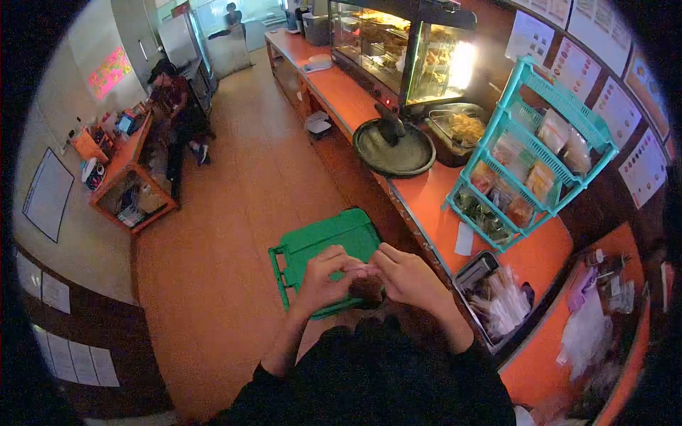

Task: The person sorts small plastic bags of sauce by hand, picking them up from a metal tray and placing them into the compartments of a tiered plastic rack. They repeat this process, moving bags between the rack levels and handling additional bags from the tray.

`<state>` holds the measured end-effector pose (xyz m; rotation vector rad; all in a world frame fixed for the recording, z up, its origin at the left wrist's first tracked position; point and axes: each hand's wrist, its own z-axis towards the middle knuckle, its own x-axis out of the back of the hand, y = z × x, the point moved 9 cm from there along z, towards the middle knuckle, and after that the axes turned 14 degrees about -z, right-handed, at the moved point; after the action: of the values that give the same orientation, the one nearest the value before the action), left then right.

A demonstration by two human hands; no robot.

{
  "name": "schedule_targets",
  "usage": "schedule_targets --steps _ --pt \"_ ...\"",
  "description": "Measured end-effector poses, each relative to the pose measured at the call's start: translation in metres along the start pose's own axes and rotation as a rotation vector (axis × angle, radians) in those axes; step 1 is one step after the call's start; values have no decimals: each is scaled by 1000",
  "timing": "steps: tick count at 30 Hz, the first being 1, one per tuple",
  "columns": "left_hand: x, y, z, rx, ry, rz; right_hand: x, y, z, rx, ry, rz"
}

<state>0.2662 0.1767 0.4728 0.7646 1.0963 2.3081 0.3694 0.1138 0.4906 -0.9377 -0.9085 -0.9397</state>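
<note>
Both of my hands meet in front of my body, above a green lidded bin. My left hand (328,278) pinches the gathered top of a small bag (366,285) with dark brown contents. From the other side, my right hand (405,275) grips the same gathered top. The bag hangs between the hands, over the near part of the green bin (327,238). Its contents are too small to make out.
An orange counter (444,209) runs along the right, with a lit food cabinet (440,64), a round dark tray (394,153), a teal tiered rack (526,153) and a tray of plastic bags (501,305). A person (174,106) sits at the left desk (135,160).
</note>
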Motion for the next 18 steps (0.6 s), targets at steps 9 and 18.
schedule_targets --steps 9,18 --pt "6 -10 -17 15 -12 -17 -8 -11 -10 -71 33 115" --pt "-26 -8 4 -15 -116 -22 7 9 -35 -129 -69 6"
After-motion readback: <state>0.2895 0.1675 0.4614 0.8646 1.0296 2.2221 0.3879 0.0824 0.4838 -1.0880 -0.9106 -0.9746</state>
